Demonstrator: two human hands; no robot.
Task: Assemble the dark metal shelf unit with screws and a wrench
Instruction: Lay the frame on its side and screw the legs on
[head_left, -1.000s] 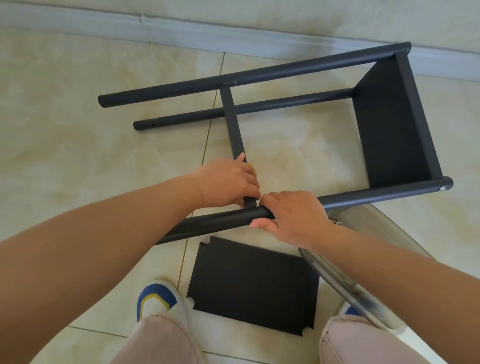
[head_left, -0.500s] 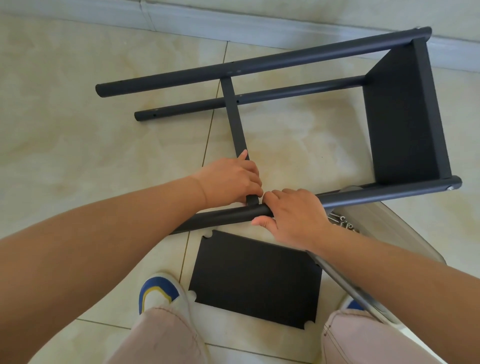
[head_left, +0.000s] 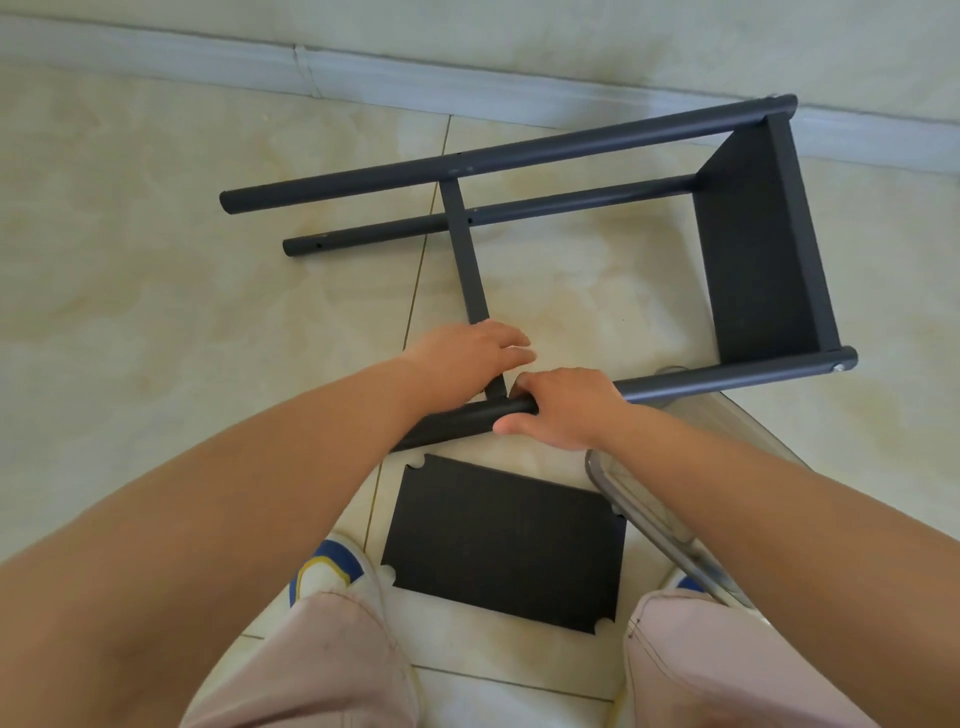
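Left hand has loosened on crossbar; right hand grips tube, tiled floor.

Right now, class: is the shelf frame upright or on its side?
On its side: the frame's poles run along the floor, its fitted shelf standing on edge.

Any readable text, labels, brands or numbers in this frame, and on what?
None. The shelf frame, the loose shelf panel, the shoe and the floor tiles show no words, numbers or signs.
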